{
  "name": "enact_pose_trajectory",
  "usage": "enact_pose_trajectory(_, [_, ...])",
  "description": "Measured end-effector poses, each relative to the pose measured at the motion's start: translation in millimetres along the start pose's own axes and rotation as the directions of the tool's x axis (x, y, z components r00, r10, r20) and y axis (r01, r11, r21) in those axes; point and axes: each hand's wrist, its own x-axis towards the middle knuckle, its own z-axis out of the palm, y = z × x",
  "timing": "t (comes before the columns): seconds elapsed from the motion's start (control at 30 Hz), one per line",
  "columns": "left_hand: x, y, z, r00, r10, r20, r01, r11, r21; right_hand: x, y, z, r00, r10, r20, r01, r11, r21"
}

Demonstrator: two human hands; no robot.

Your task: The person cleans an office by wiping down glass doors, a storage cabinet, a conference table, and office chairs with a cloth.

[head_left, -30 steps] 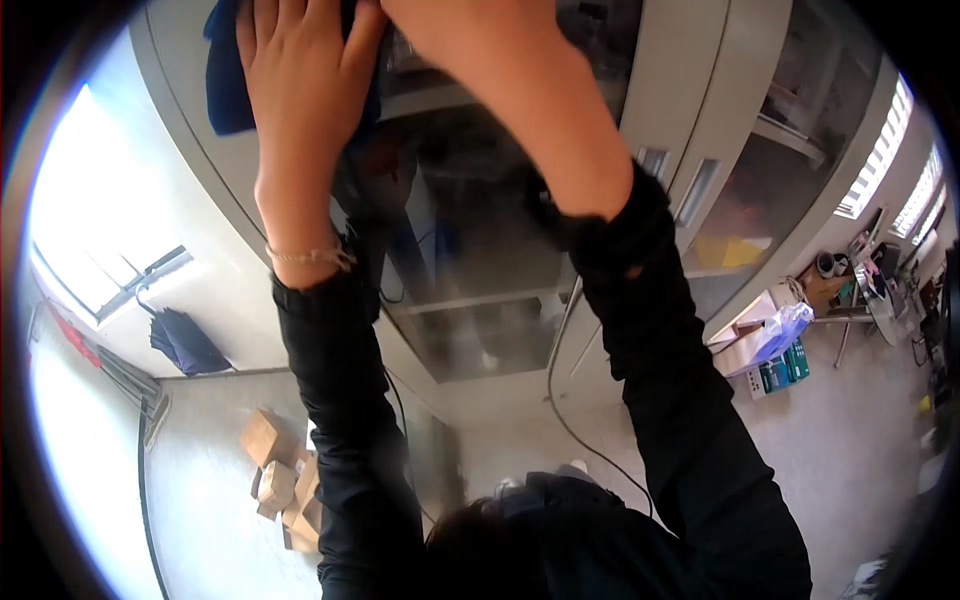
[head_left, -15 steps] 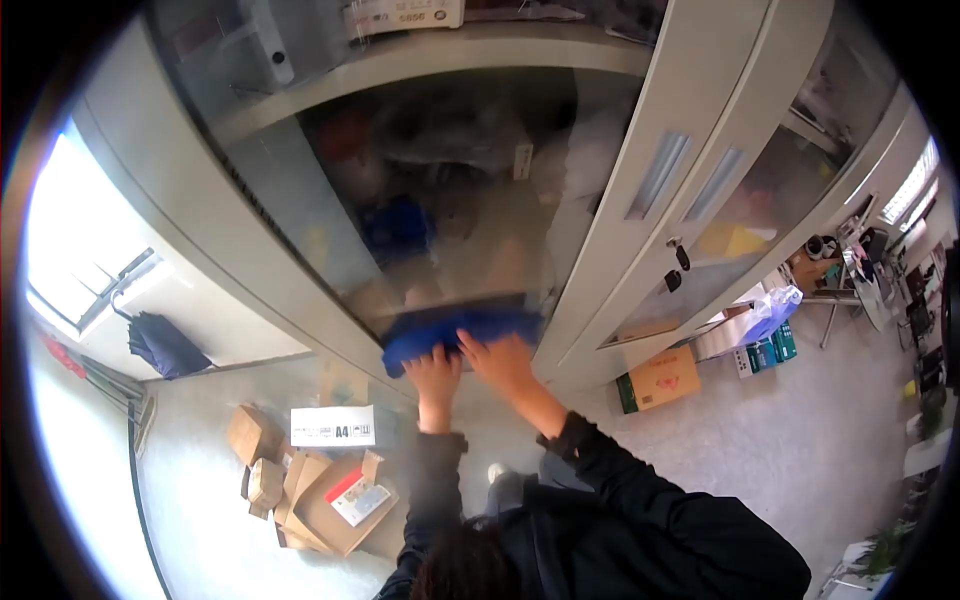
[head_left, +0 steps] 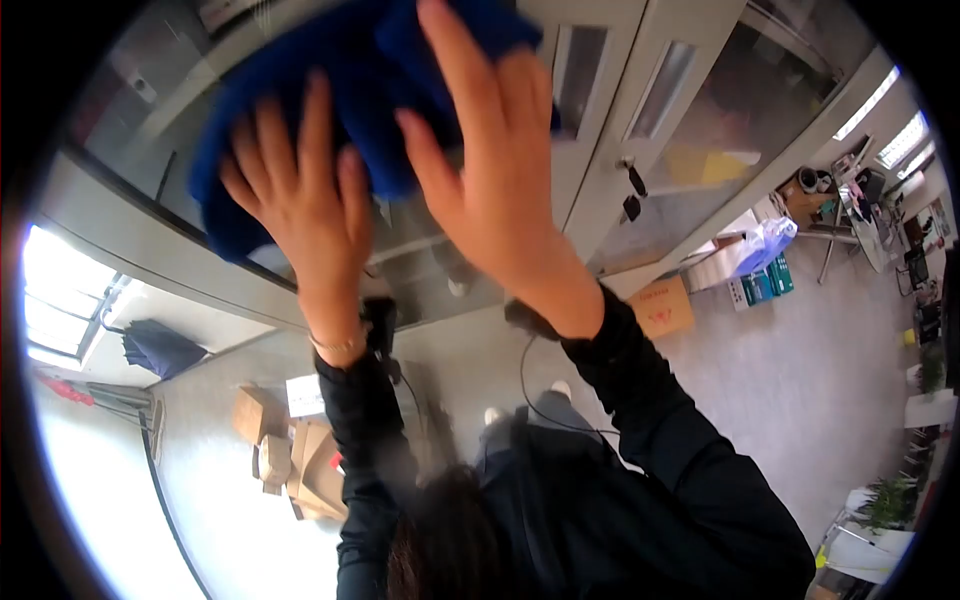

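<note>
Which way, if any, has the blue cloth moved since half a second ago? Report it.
Yes: the blue cloth has moved up the cabinet door, from well below its silver handle to about level with it.

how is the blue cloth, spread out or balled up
Spread out, though creased: the blue cloth reaches wide across the cabinet glass under the left hand and right hand, with folds between them. Cannot tell whether it's doubled.

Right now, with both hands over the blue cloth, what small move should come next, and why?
Probably slide the blue cloth down the cabinet glass, as the left hand and right hand both lie spread over the cloth and uncovered glass shows below.
</note>
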Motion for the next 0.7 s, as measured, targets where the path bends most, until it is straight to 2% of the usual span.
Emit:
enact_pose_trajectory(0.03, [14.0, 2.1, 4.8, 0.993, 0.031, -0.115, -0.038, 0.997, -0.066, 0.0, 3.2, 4.5, 1.000, 0.013, 0.011, -0.013, 1.000, 0.000])
enact_pose_trajectory(0.1, [4.9, 13.6, 23.4, 0.988, -0.011, -0.154, 0.011, 1.000, -0.001, -2.2, 11.5, 12.9, 0.991, -0.101, -0.090, 0.093, 0.992, -0.088])
enact_pose_trajectory(0.13, [-3.0, 18.0, 33.4, 0.978, -0.037, -0.206, 0.052, 0.997, 0.066, -17.3, 15.1, 15.7, 0.992, -0.095, -0.077, 0.085, 0.988, -0.132])
enact_pose_trajectory(0.2, [-58.6, 26.6, 53.8, 0.982, -0.123, -0.146, 0.141, 0.983, 0.118, -64.0, 12.8, 13.6, 0.999, 0.029, 0.028, -0.024, 0.985, -0.171])
enact_pose_trajectory(0.3, [-181.7, 36.9, 82.5, 0.987, -0.161, 0.004, 0.160, 0.982, 0.096, -163.2, 28.8, 6.5, 0.975, 0.097, 0.197, -0.085, 0.994, -0.071])
enact_pose_trajectory(0.33, [-211.5, 42.2, 81.8, 0.963, -0.202, 0.176, 0.190, 0.978, 0.085, -202.9, 35.3, 1.5, 0.961, 0.100, 0.259, -0.093, 0.995, -0.042])
enact_pose_trajectory(0.37, [-230.2, 48.5, 79.5, 0.935, -0.230, 0.268, 0.252, 0.967, -0.049, -245.3, 41.2, -5.7, 0.930, 0.106, 0.351, -0.094, 0.994, -0.051])
enact_pose_trajectory(0.4, [-253.7, 46.5, 80.2, 0.930, -0.174, 0.323, 0.231, 0.962, -0.147, -285.0, 47.1, -13.0, 0.892, 0.106, 0.440, -0.091, 0.994, -0.056])
enact_pose_trajectory(0.43, [-306.0, 45.5, 86.4, 0.871, -0.208, 0.445, 0.272, 0.959, -0.084, -319.7, 52.1, -18.8, 0.888, 0.097, 0.450, -0.092, 0.995, -0.032])
enact_pose_trajectory(0.47, [-321.2, 48.7, 84.0, 0.842, -0.211, 0.497, 0.300, 0.948, -0.106, -351.2, 55.8, -24.6, 0.801, 0.118, 0.587, -0.100, 0.993, -0.063])
enact_pose_trajectory(0.5, [-346.8, 51.2, 82.2, 0.836, -0.229, 0.498, 0.310, 0.947, -0.083, -373.9, 56.6, -29.6, 0.694, 0.136, 0.707, -0.098, 0.991, -0.095])
enact_pose_trajectory(0.53, [-376.2, 52.7, 83.4, 0.819, -0.225, 0.528, 0.298, 0.953, -0.056, -388.2, 58.4, -31.6, 0.690, 0.122, 0.713, -0.098, 0.992, -0.074])
enact_pose_trajectory(0.6, [-411.7, 56.2, 77.7, 0.768, -0.238, 0.595, 0.304, 0.952, -0.011, -404.0, 59.6, -30.3, 0.554, 0.102, 0.826, -0.111, 0.993, -0.048])
enact_pose_trajectory(0.63, [-421.5, 58.6, 71.6, 0.765, -0.253, 0.593, 0.311, 0.950, 0.004, -404.5, 52.7, -28.6, 0.550, 0.088, 0.830, -0.110, 0.993, -0.033])
enact_pose_trajectory(0.7, [-435.1, 59.2, 64.4, 0.692, -0.305, 0.654, 0.324, 0.941, 0.097, -405.3, 44.3, -22.5, 0.515, 0.092, 0.852, -0.173, 0.985, -0.002])
